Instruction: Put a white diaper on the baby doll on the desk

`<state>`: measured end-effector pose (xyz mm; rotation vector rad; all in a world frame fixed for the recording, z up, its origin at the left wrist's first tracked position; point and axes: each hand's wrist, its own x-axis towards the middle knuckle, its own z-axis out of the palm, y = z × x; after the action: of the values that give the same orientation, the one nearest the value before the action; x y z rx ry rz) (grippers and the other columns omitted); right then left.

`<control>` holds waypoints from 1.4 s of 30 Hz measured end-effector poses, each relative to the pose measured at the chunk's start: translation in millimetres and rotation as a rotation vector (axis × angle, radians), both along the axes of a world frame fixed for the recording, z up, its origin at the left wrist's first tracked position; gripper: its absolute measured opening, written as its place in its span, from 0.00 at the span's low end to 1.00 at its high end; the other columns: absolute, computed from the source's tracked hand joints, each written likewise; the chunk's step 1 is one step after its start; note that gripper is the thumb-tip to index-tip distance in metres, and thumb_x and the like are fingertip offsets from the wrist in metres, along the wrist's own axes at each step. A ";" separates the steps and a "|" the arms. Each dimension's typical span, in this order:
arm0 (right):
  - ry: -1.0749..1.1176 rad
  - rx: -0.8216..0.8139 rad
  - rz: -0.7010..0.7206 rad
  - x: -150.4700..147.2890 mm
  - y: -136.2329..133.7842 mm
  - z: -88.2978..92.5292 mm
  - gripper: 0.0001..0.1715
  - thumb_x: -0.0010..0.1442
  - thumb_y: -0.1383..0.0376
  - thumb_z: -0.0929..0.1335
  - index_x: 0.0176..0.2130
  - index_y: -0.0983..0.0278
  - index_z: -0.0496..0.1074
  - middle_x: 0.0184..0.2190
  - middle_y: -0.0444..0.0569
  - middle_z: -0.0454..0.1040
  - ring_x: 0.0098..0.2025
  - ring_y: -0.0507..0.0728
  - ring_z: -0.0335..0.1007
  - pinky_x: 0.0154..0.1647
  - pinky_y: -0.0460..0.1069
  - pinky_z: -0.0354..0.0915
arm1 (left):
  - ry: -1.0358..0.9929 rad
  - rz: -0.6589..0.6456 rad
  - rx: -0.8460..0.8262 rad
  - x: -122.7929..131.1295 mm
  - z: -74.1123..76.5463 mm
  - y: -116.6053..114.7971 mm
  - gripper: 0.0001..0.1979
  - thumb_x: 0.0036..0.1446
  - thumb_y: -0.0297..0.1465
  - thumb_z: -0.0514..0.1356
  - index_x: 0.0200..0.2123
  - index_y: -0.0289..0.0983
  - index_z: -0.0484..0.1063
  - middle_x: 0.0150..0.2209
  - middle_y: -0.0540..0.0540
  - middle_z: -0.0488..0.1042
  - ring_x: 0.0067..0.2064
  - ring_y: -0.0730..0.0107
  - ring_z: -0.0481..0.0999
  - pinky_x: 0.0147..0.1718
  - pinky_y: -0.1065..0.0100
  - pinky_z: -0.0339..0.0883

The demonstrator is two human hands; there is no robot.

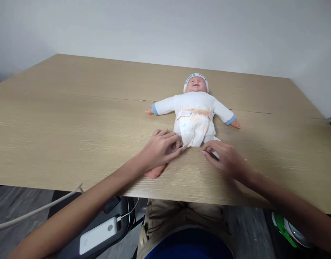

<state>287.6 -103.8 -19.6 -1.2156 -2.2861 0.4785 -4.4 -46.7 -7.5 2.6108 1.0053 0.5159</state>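
A baby doll (196, 86) lies on its back on the table in a white long-sleeved top (196, 100) with blue cuffs and a white cap with blue lettering. Around its waist and hips is a white diaper (193, 127) with an orange printed front band. My left hand (165, 148) pinches the diaper's lower edge by the leg on the left, hiding most of that leg; a doll's foot (155, 172) shows beneath my wrist. Close to the opposite leg opening, my right hand (223, 156) has curled fingers and thumb together; what they hold, if anything, is unclear.
The wooden table (86, 126) reaches back to a pale wall (165, 32). Below its front edge, a white power bank (98, 235) with a cable lies on a black surface at left. A thick white cable (41, 210) crosses there. A green-rimmed object (285, 230) stands low at right.
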 end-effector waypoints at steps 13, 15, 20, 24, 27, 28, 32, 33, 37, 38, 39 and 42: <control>-0.041 0.154 -0.225 -22.6 5.3 -18.3 0.05 0.74 0.67 0.69 0.49 0.62 0.76 0.50 0.56 0.77 0.47 0.64 0.78 0.50 0.58 0.73 | -0.056 0.118 -0.029 23.6 -11.6 2.5 0.14 0.77 0.36 0.60 0.36 0.39 0.69 0.37 0.45 0.77 0.42 0.57 0.71 0.46 0.58 0.59; -0.045 0.155 -0.225 -23.0 3.3 -18.1 0.07 0.74 0.66 0.70 0.51 0.61 0.76 0.55 0.58 0.77 0.52 0.67 0.78 0.54 0.60 0.73 | -0.106 0.110 -0.039 21.4 -13.8 2.9 0.10 0.77 0.34 0.59 0.39 0.39 0.72 0.43 0.43 0.79 0.46 0.55 0.74 0.48 0.57 0.60; -0.064 0.123 -0.193 -25.5 2.2 -14.8 0.12 0.70 0.68 0.69 0.53 0.63 0.74 0.59 0.61 0.78 0.56 0.69 0.77 0.58 0.62 0.72 | -0.220 0.074 -0.073 20.0 -12.6 2.3 0.07 0.76 0.33 0.58 0.49 0.39 0.77 0.60 0.40 0.78 0.59 0.51 0.74 0.57 0.55 0.62; -0.075 0.042 -0.175 -26.2 6.4 -10.1 0.11 0.67 0.68 0.69 0.49 0.62 0.71 0.48 0.57 0.80 0.49 0.68 0.76 0.52 0.60 0.70 | -0.172 0.092 -0.139 20.7 -8.8 3.1 0.08 0.75 0.34 0.58 0.42 0.40 0.76 0.42 0.45 0.80 0.47 0.55 0.71 0.52 0.55 0.61; -0.030 -0.027 -0.217 -26.8 10.2 -6.6 0.08 0.65 0.65 0.70 0.45 0.60 0.68 0.41 0.53 0.80 0.43 0.65 0.76 0.46 0.57 0.68 | -0.178 0.142 -0.168 21.5 -8.7 4.5 0.09 0.72 0.36 0.60 0.37 0.40 0.72 0.36 0.46 0.72 0.44 0.55 0.69 0.50 0.55 0.61; 0.010 -0.053 -0.248 -27.1 11.3 -5.9 0.09 0.65 0.64 0.71 0.44 0.59 0.68 0.40 0.52 0.80 0.40 0.64 0.76 0.43 0.56 0.67 | -0.192 0.156 -0.173 21.8 -9.2 4.9 0.10 0.71 0.38 0.61 0.37 0.40 0.71 0.36 0.47 0.71 0.44 0.55 0.69 0.50 0.56 0.62; 0.179 -0.068 -0.400 -27.5 12.5 -6.9 0.17 0.65 0.58 0.74 0.49 0.58 0.67 0.41 0.47 0.84 0.32 0.59 0.75 0.46 0.56 0.66 | -0.311 0.217 -0.234 22.5 -12.3 5.2 0.14 0.67 0.44 0.66 0.40 0.40 0.70 0.38 0.48 0.72 0.42 0.58 0.69 0.47 0.57 0.63; 0.194 -0.048 -0.433 -27.0 12.0 -7.8 0.19 0.65 0.57 0.75 0.50 0.57 0.66 0.42 0.46 0.85 0.31 0.58 0.74 0.50 0.57 0.66 | -0.361 0.230 -0.268 22.5 -13.4 5.0 0.15 0.67 0.44 0.67 0.41 0.40 0.69 0.38 0.48 0.73 0.41 0.59 0.70 0.46 0.58 0.63; 0.200 -0.010 -0.502 -22.3 8.6 -11.0 0.20 0.67 0.54 0.76 0.49 0.57 0.68 0.41 0.44 0.87 0.32 0.58 0.78 0.59 0.61 0.61 | -0.551 0.266 -0.402 21.6 -18.1 2.4 0.17 0.66 0.42 0.69 0.43 0.41 0.65 0.40 0.50 0.72 0.41 0.64 0.72 0.43 0.62 0.67; 0.200 -0.008 -0.505 -20.9 7.7 -11.3 0.18 0.67 0.54 0.77 0.48 0.57 0.69 0.42 0.44 0.88 0.32 0.58 0.79 0.59 0.61 0.61 | -0.581 0.281 -0.419 21.1 -19.2 1.2 0.18 0.66 0.41 0.70 0.44 0.42 0.64 0.41 0.50 0.72 0.42 0.64 0.73 0.44 0.63 0.68; 0.199 -0.002 -0.507 -19.6 7.0 -11.6 0.17 0.67 0.53 0.77 0.47 0.57 0.71 0.43 0.45 0.88 0.33 0.58 0.79 0.59 0.61 0.61 | -0.605 0.297 -0.431 20.5 -20.2 -0.4 0.19 0.65 0.40 0.70 0.45 0.42 0.63 0.44 0.49 0.72 0.44 0.64 0.75 0.46 0.63 0.69; 0.171 0.034 -0.484 -16.0 5.5 -11.5 0.12 0.69 0.54 0.76 0.44 0.58 0.76 0.43 0.46 0.88 0.33 0.58 0.79 0.57 0.59 0.60 | -0.645 0.327 -0.460 18.0 -21.4 -6.4 0.23 0.64 0.39 0.72 0.51 0.43 0.62 0.53 0.45 0.74 0.52 0.62 0.79 0.53 0.60 0.72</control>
<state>271.6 -98.2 -31.2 -1.5805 -1.7685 0.3430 13.6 -53.1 -28.8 1.7090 1.1425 0.9849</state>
